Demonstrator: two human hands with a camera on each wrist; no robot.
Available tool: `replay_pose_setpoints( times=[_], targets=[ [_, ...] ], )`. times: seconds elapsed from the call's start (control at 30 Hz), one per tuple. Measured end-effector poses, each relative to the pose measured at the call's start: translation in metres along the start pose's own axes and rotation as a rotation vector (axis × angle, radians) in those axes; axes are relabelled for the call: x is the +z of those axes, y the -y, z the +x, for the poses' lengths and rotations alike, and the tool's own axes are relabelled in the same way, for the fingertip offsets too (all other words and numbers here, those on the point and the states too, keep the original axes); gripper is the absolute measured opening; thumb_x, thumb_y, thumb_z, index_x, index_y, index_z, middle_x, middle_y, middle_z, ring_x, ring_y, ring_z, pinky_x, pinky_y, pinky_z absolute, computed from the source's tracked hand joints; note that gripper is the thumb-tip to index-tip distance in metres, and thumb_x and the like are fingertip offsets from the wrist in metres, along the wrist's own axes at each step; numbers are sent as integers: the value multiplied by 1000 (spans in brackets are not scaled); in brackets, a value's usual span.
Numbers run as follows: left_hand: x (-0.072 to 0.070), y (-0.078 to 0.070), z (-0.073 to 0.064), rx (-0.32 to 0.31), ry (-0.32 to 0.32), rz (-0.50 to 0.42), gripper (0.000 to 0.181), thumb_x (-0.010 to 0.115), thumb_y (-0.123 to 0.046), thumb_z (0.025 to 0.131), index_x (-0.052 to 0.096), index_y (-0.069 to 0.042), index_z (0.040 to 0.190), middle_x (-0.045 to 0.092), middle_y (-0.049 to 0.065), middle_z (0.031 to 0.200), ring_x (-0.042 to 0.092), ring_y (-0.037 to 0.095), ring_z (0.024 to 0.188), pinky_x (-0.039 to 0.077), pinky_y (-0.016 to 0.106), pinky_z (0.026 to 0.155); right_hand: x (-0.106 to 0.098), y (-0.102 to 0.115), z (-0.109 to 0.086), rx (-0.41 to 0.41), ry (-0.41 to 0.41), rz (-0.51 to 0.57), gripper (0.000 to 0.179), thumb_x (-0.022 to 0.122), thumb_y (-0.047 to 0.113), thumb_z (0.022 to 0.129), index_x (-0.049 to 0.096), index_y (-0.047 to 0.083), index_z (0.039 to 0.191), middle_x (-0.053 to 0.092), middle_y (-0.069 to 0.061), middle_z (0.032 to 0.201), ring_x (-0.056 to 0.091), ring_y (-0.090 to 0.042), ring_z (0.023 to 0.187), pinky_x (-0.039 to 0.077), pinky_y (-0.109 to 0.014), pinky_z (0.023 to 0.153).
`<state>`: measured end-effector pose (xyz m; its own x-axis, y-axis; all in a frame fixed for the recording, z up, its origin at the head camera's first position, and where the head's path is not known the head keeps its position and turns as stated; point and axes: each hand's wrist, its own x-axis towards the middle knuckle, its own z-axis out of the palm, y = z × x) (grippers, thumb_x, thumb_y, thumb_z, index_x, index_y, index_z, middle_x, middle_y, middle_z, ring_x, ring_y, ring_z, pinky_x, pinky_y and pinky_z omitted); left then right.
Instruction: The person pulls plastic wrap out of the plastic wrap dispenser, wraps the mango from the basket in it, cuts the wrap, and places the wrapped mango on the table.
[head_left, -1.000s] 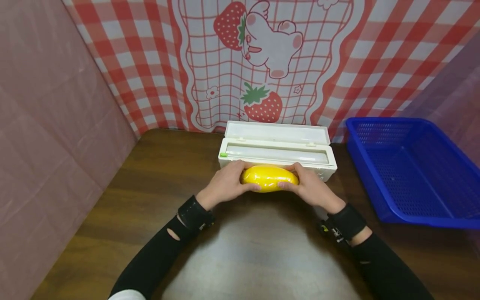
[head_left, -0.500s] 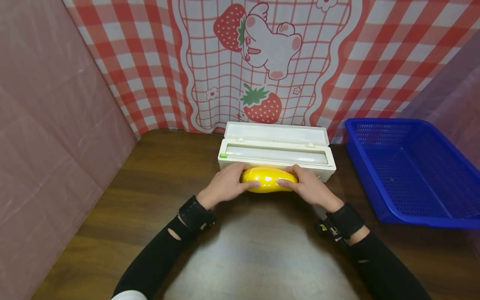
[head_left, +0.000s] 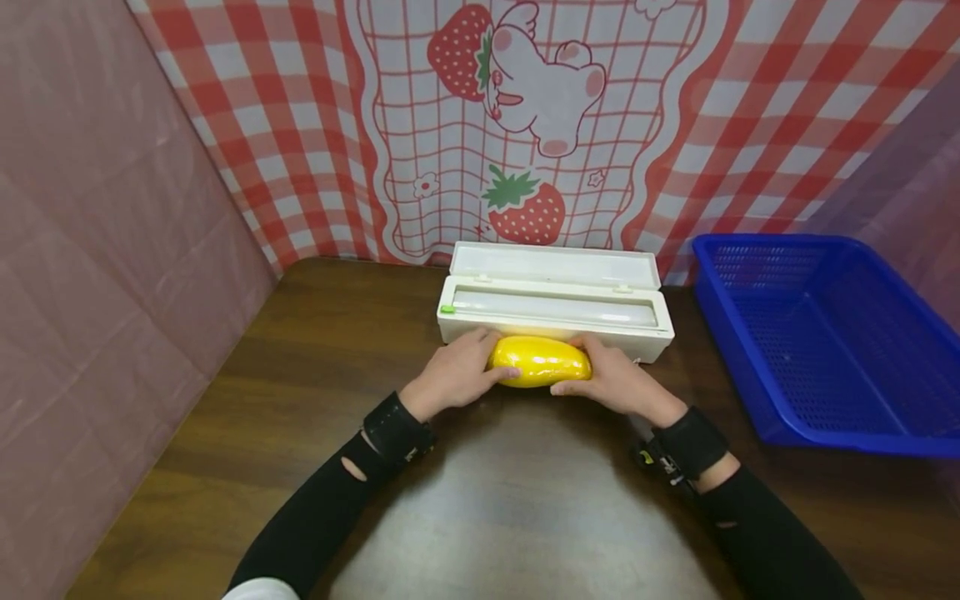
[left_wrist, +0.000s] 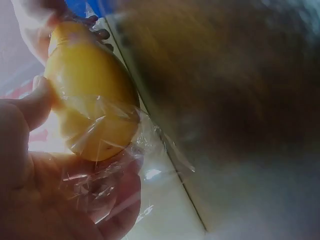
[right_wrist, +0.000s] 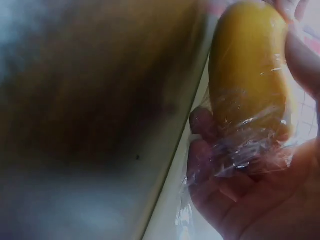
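Observation:
A glossy yellow mango [head_left: 542, 362] wrapped in clear cling film lies crosswise between my two hands. My left hand [head_left: 459, 367] grips its left end, thumb on the near side. Around the right end curls my right hand [head_left: 611, 375], its thumb along the lower near edge. Crinkled film [left_wrist: 100, 120] covers the mango's end in the left wrist view. Loose film [right_wrist: 245, 145] also bunches over the fingers in the right wrist view. Right behind the hands stands a white cling film dispenser [head_left: 555, 327], lid raised, with a roll and a green slider.
A blue plastic basket [head_left: 795, 417] stands at the right of the brown wooden table [head_left: 315, 350]. Behind is a red-and-white checked cloth [head_left: 300, 125] with strawberry prints. A pink cloth [head_left: 112, 250] hangs at the left.
My right thumb has slid off the mango's top to its near lower edge. The mango has shifted slightly toward me, and my left hand has moved a little to the right.

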<state>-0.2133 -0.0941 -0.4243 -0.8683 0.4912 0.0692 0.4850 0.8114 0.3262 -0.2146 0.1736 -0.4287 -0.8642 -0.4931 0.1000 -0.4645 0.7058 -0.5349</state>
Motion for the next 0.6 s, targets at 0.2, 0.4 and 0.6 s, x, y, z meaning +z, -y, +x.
replay_pose_setpoints(
  times=[0.2, 0.4, 0.6],
  targets=[
    [1, 1, 0, -9, 24, -36, 77, 33, -72, 83, 44, -13, 133, 50, 0, 122, 46, 12, 97, 43, 32, 82, 0, 0, -3, -8, 6, -44, 74, 67, 60, 70, 41, 16, 123, 54, 2, 92, 50, -15, 76, 43, -32, 67],
    [-2, 2, 4, -46, 54, -175, 70, 29, -72, 84, 50, -18, 122, 51, -4, 102, 47, 12, 88, 41, 30, 75, -2, 3, -3, 18, -4, -36, 69, 56, 67, 75, 48, 17, 122, 54, 4, 89, 49, -15, 75, 42, -33, 66],
    [-4, 1, 6, -41, 60, -231, 56, 29, -66, 90, 51, -18, 110, 52, -2, 89, 49, 13, 79, 41, 30, 71, -2, 1, -1, 18, -5, -3, 61, 53, 64, 80, 52, 17, 118, 55, 4, 86, 50, -15, 75, 41, -33, 66]
  ],
)
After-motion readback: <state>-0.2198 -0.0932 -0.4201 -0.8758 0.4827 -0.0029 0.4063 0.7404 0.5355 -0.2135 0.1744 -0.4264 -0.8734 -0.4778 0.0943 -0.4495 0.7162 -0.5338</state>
